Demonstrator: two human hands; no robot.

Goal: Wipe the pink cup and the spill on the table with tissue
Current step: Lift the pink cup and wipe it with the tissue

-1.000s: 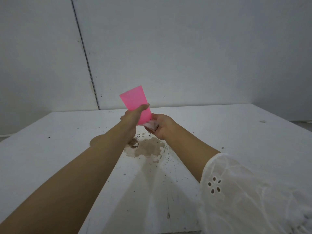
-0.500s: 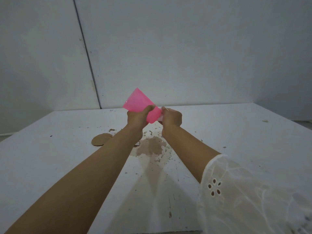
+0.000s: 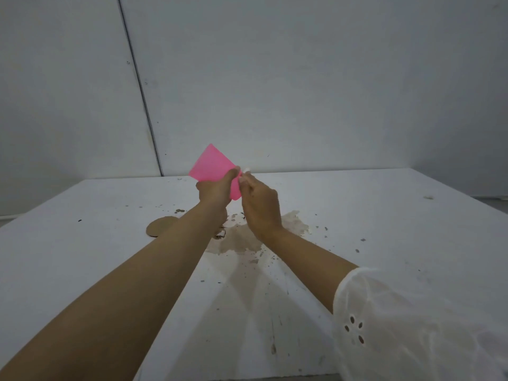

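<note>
Grey walls (image 3: 302,78) behind a white table (image 3: 398,243), speckled w/ crumbs. Brown spill (image 3: 239,240) sits mid-table, directly under the hands; a tan disc (image 3: 159,225) lies just left of it. Left hand (image 3: 215,192) grips the pink cup (image 3: 211,165) above the table, tilted up-left, fingers wrapped round its lower part. Right hand (image 3: 259,200) w/ fingers pinched narrow on a bit of white tissue (image 3: 246,169), pressed to cup's right side.
</note>
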